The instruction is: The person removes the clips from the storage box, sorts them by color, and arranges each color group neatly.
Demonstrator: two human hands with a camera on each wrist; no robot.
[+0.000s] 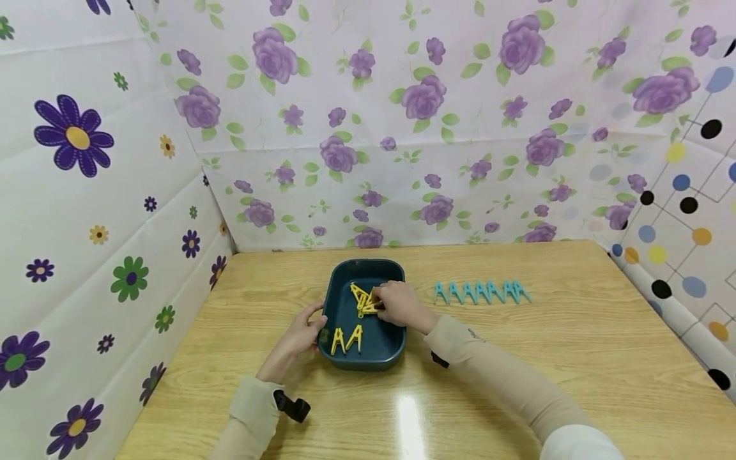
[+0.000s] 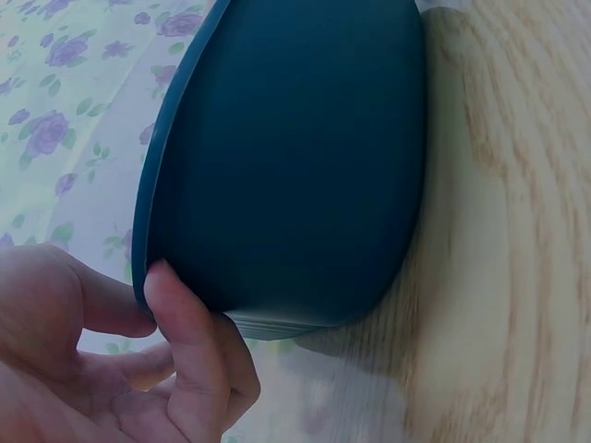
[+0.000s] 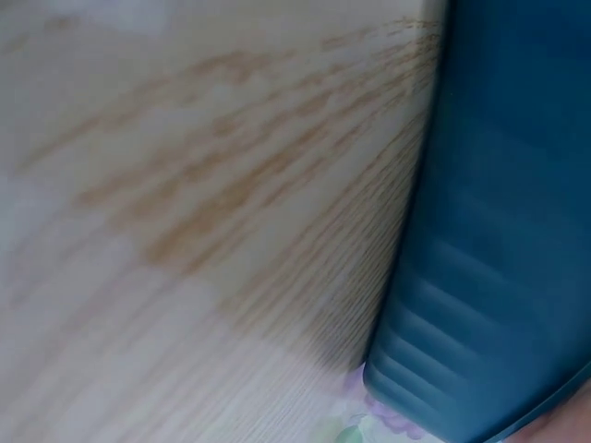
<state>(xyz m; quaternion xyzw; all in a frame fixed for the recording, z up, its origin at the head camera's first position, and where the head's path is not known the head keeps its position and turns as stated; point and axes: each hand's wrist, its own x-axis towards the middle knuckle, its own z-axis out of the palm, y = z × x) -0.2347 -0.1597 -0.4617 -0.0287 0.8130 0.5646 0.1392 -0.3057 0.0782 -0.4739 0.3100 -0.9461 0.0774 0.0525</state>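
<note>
A dark blue-green plastic bin [image 1: 368, 365] stands on the table. My left hand [image 1: 303, 331] pinches its left rim; in the left wrist view the thumb and fingers [image 2: 189, 323] bend over the edge of the wall. Inside the bin, two yellow clothespins [image 1: 347, 340] lie side by side at the near left. A heap of yellow clothespins [image 1: 362, 301] lies farther back. My right hand [image 1: 402, 304] reaches over the right wall, its curled fingertips at that heap. Those fingertips hide whether a clothespin is between them. The right wrist view shows mostly the bin's outer wall [image 3: 499, 258].
Right of the bin, several light blue clothespins [image 1: 482, 292] lie in a row on the wooden table [image 1: 517, 364]. A flowered cloth [image 1: 368, 128] hangs behind the table's back edge. More patterned cloth [image 1: 86, 217] closes off the left side, and dotted cloth the right.
</note>
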